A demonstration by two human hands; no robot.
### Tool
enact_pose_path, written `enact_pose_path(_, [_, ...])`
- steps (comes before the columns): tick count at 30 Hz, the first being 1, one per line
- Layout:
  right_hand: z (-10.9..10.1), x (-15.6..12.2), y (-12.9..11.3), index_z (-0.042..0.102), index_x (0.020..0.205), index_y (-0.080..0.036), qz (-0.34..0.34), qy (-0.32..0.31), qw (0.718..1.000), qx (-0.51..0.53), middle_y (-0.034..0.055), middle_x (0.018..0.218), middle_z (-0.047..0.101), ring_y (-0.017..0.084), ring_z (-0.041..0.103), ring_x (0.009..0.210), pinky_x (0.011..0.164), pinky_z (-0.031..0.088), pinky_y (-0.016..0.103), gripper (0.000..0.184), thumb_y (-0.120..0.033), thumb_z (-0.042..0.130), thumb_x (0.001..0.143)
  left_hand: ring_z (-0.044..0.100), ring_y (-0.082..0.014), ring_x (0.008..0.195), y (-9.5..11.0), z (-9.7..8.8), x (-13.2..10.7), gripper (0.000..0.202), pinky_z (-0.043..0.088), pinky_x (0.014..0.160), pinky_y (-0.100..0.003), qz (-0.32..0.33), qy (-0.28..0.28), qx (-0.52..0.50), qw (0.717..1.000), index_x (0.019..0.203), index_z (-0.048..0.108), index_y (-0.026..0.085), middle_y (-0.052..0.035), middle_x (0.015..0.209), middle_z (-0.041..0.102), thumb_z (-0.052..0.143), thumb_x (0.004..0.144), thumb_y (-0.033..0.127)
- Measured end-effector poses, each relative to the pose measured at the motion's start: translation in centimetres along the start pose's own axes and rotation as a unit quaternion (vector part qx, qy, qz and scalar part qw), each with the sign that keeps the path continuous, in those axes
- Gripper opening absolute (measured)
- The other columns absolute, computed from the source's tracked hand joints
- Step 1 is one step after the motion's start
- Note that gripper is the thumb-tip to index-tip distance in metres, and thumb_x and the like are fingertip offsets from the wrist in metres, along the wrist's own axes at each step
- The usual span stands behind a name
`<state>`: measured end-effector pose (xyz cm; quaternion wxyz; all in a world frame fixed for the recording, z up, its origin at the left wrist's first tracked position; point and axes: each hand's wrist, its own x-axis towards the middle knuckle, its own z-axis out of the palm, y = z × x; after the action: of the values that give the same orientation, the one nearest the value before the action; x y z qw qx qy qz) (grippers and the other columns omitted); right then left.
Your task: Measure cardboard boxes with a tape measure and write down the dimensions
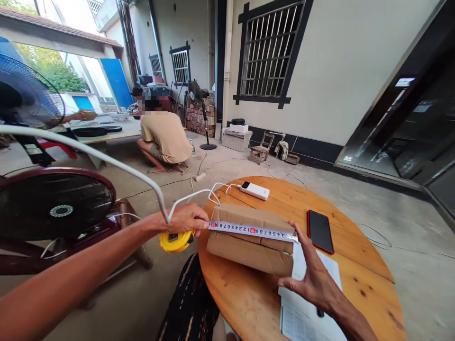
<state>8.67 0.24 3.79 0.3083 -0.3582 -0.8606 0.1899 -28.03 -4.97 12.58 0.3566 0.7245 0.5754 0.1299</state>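
Note:
A brown cardboard box lies on the round wooden table. The white blade of a tape measure stretches along the box's top from end to end, its numbers upside down to me. At the box's left end my left hand is closed on the tape, the yellow case hanging just below its fingers. My right hand spans the right end of the box, fingertips at the tape's metal tip and thumb by the lower corner. Beneath that hand lie white papers, with a dark pen partly hidden by the wrist.
A white power bank with a cable and a red-edged phone rest on the table. A white cable arcs over my left arm. A fan stands at left; a person squats beyond, near another table.

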Motion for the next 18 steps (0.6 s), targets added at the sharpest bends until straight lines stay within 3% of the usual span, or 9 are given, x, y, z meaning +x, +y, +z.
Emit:
enact_pose_path(11, [0.2, 0.2, 0.3, -0.006, 0.148, -0.025, -0.012, -0.039, 0.999, 0.022, 0.0101, 0.156, 0.005, 0.033, 0.011, 0.142, 0.114, 0.019, 0.052, 0.124, -0.053, 0.078, 0.061, 0.043, -0.0097, 0.045, -1.7, -2.1, 2.4, 0.039, 0.028, 0.044, -0.02, 0.036, -0.079, -0.034, 0.996, 0.062, 0.063, 0.017, 0.0016, 0.052, 0.055, 0.05, 0.084, 0.046])
enact_pose_path(18, [0.4, 0.4, 0.4, -0.002, 0.149, -0.024, -0.01, -0.014, 1.0, 0.008, 0.0089, 0.155, 0.012, 0.033, 0.015, 0.141, 0.112, 0.02, 0.056, 0.107, -0.042, 0.07, 0.072, 0.039, -0.0094, 0.044, -1.7, -2.5, 2.2, 0.029, 0.027, 0.042, -0.021, 0.013, -0.07, -0.068, 0.995, 0.061, 0.063, 0.016, 0.0028, 0.051, 0.051, 0.056, 0.08, 0.037])
